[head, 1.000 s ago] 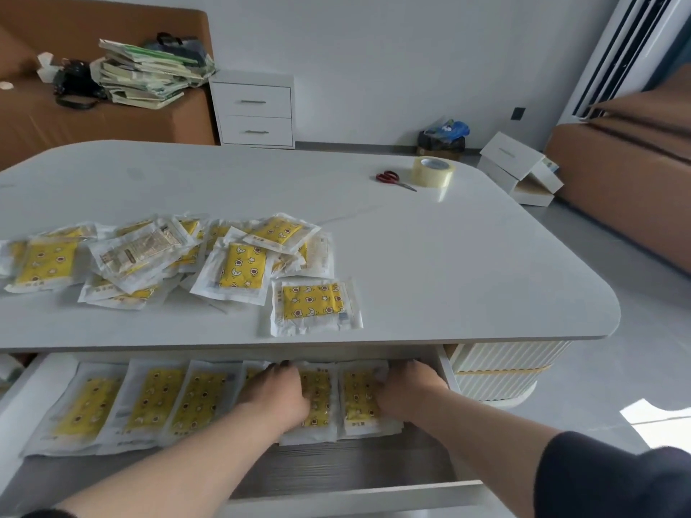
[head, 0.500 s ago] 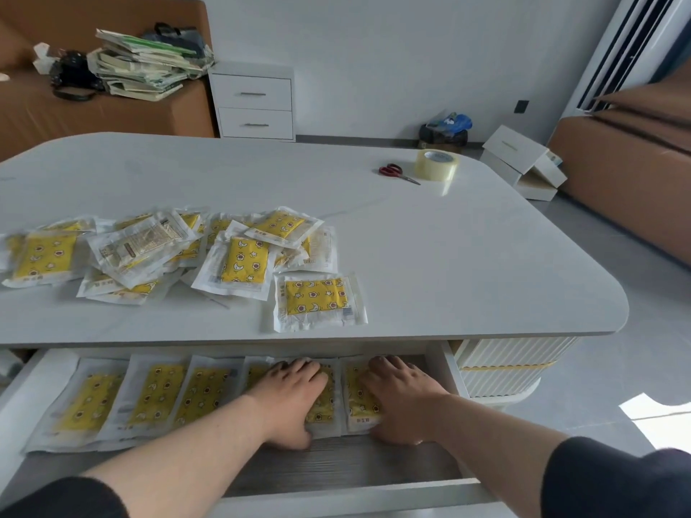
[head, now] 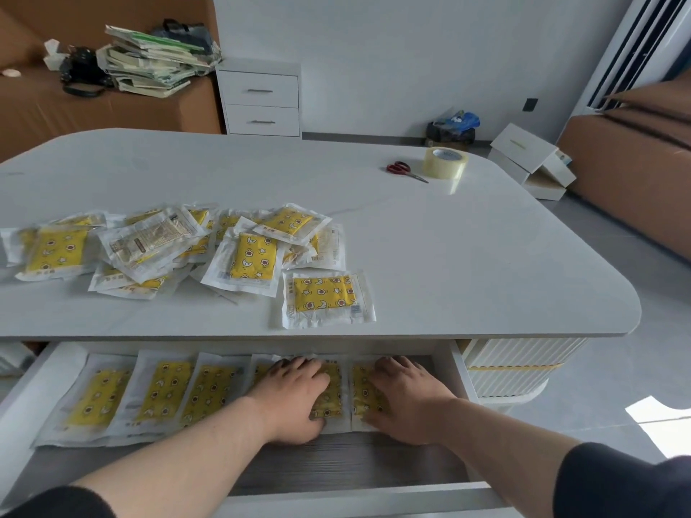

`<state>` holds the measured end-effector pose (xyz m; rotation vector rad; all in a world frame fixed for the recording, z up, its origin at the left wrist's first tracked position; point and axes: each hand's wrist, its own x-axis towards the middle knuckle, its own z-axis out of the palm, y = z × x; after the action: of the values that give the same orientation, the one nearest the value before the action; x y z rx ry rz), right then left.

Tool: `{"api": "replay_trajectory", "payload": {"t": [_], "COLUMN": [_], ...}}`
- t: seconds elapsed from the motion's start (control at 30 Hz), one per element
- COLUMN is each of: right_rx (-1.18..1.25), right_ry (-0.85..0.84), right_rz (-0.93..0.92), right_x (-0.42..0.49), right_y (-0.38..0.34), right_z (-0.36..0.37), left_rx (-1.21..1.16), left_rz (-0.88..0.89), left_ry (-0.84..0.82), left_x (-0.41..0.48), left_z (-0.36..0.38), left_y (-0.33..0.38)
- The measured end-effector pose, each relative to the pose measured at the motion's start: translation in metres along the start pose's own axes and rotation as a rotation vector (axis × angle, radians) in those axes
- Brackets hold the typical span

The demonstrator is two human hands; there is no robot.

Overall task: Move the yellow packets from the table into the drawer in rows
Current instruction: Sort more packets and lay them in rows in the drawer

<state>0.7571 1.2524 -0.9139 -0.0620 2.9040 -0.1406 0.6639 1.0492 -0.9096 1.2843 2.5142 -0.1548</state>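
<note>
A pulled-out drawer (head: 347, 465) under the white table (head: 448, 256) holds a row of yellow packets (head: 160, 394) along its back. My left hand (head: 295, 398) lies flat with fingers spread on a packet right of the row's middle. My right hand (head: 407, 401) presses flat on the rightmost packet (head: 361, 390). Neither hand grips anything. A loose pile of yellow packets (head: 149, 252) sits on the table's left half. One single packet (head: 325, 297) lies near the front edge above the drawer.
Red scissors (head: 405, 170) and a roll of clear tape (head: 445, 162) rest at the table's far right. The drawer's front strip is bare wood grain. A white ribbed cabinet (head: 519, 368) stands right of the drawer. Behind are a nightstand (head: 261, 99) and brown sofas.
Both hands uncurled from the back of the drawer and now lie flat, fingers spread, on the two right-hand packets. The view shifted slightly.
</note>
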Motion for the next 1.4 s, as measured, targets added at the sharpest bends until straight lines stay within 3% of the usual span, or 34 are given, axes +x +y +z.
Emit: {"api": "replay_trajectory", "payload": {"t": [0.17,0.37,0.53,0.7,0.83,0.97,1.13,1.27,1.4], "right_rx": [0.173,0.164,0.061,0.094,0.168,0.406,0.508,0.402,0.283], "right_ry": [0.02,-0.013,-0.104,-0.3,-0.341,-0.175,0.162,0.278,0.274], "right_rz": [0.097,0.142,0.108,0.084,0.044,-0.037,0.029,0.064,0.033], "right_x": [0.004,0.009,0.002,-0.018,-0.038,-0.04,-0.007,0.024,0.041], "right_y": [0.003,0.005,-0.006,-0.037,-0.063,-0.082,-0.08,-0.069,-0.062], "right_z": [0.005,0.009,-0.016,-0.057,-0.104,-0.153,-0.169,-0.157,-0.146], "left_rx": [-0.095,-0.105,-0.099,-0.086,-0.092,-0.264,-0.648,-0.656,-0.577], "left_rz": [-0.019,-0.025,-0.005,0.069,0.066,-0.016,-0.415,-0.64,-0.688], "left_ry": [0.059,0.074,0.036,0.043,0.138,0.404,0.746,0.742,0.613], "left_x": [0.0,-0.001,-0.012,-0.045,-0.074,-0.097,-0.083,-0.059,-0.037], "left_z": [0.006,0.007,-0.006,-0.033,-0.066,-0.107,-0.136,-0.137,-0.132], "left_y": [-0.003,-0.002,0.003,0.011,0.011,-0.008,-0.064,-0.099,-0.108]}}
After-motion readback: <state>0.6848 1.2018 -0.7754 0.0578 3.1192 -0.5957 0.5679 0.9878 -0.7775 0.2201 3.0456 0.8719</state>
